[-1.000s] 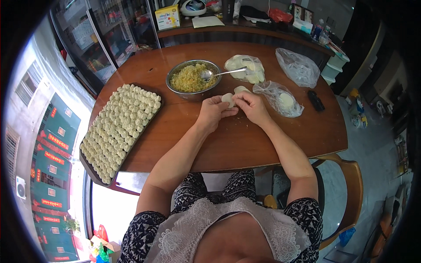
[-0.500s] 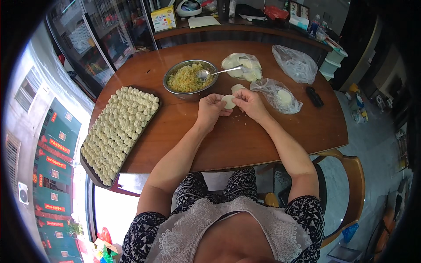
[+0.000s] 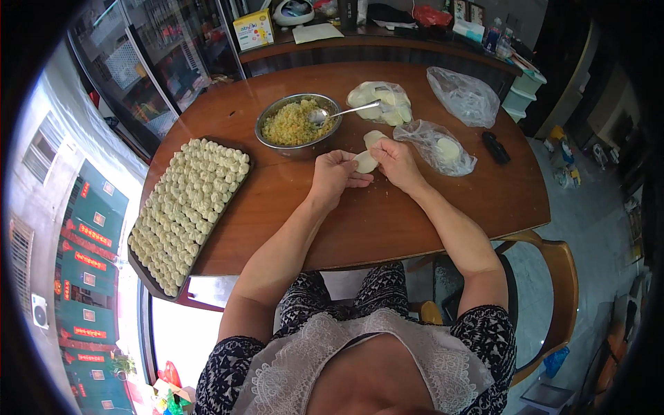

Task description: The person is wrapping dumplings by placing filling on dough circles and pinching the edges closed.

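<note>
Frame centre: left hand (image 3: 335, 173) pinches a still-unfilled wrapper (image 3: 366, 163); right hand (image 3: 397, 163), curled, has shifted to its upper edge, grip unclear.

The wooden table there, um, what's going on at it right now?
A person's left hand pinches a pale round wrapper above the wooden table, with the right hand at its edge. A metal bowl of yellowish filling, spoon resting in it, stands beyond the hands. To the left, rows of pleated dumplings fill a dark tray.
</note>
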A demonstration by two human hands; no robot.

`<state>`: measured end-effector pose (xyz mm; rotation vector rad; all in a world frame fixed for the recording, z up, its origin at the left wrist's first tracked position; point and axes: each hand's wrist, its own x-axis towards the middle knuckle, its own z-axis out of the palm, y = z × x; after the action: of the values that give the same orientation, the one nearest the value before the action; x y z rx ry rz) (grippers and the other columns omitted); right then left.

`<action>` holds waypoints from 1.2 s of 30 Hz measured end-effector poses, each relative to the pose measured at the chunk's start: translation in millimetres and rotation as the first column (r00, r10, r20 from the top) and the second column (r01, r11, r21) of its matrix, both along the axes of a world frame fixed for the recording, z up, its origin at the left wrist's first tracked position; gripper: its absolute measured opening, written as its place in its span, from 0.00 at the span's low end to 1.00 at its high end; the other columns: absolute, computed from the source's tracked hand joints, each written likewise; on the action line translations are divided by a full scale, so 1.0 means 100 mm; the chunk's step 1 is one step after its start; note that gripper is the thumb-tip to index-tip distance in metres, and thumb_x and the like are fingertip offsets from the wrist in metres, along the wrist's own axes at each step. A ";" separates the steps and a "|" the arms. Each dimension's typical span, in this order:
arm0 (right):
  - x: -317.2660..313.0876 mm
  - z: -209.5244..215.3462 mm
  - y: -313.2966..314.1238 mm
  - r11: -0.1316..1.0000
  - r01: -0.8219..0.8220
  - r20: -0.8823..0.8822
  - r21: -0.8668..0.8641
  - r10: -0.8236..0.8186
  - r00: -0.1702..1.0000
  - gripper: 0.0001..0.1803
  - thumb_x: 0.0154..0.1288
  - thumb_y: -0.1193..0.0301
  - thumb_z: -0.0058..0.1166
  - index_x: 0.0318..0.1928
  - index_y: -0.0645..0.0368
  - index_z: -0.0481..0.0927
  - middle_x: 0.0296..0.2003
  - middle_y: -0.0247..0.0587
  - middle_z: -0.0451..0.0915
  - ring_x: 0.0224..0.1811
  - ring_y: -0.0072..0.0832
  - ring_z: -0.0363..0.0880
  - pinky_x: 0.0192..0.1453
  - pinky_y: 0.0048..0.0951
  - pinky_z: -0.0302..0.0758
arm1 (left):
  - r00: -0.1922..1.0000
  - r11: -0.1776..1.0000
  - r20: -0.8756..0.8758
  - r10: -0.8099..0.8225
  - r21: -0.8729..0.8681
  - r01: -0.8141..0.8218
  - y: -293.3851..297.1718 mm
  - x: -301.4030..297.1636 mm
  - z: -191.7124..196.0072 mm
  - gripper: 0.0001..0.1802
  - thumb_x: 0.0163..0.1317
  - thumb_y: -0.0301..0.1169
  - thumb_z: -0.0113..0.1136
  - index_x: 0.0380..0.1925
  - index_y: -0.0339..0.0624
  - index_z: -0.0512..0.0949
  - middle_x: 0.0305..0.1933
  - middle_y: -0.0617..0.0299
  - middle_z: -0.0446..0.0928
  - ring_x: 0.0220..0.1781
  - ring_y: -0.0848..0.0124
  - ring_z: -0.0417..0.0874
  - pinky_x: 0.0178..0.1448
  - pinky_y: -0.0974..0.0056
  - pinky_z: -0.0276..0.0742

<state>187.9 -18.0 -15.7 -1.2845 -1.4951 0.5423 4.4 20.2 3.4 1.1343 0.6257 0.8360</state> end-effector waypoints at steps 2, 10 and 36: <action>0.00 0.03 -0.02 0.999 -0.032 0.020 0.009 0.032 0.999 0.10 0.69 0.70 0.55 0.32 0.64 0.78 0.22 0.34 0.74 0.26 0.22 0.71 0.31 0.30 0.69 | 0.997 0.998 -0.053 -0.051 0.018 0.052 0.00 -0.01 0.03 0.06 0.67 0.18 0.51 0.41 0.24 0.73 0.38 0.45 0.81 0.32 0.58 0.88 0.34 0.63 0.89; -0.06 0.10 -0.05 0.971 -0.227 -0.249 -0.078 0.202 0.947 0.08 0.72 0.68 0.55 0.37 0.60 0.80 0.24 0.26 0.75 0.21 0.12 0.67 0.23 0.19 0.63 | 1.000 0.995 -0.018 -0.002 0.102 0.003 0.00 -0.01 -0.01 0.06 0.68 0.22 0.55 0.39 0.27 0.74 0.35 0.49 0.81 0.30 0.62 0.87 0.32 0.64 0.88; -0.02 0.03 -0.06 0.998 -0.061 0.066 0.012 0.060 0.996 0.10 0.71 0.69 0.54 0.34 0.64 0.80 0.25 0.35 0.78 0.29 0.24 0.75 0.35 0.30 0.72 | 0.996 0.989 -0.060 -0.065 0.128 0.072 -0.04 0.02 0.01 0.08 0.72 0.22 0.49 0.42 0.24 0.74 0.38 0.44 0.82 0.35 0.58 0.88 0.37 0.62 0.90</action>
<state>186.4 -24.1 -12.7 -1.2608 -1.5940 0.5323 6.9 15.8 4.8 1.2944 0.5813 0.7972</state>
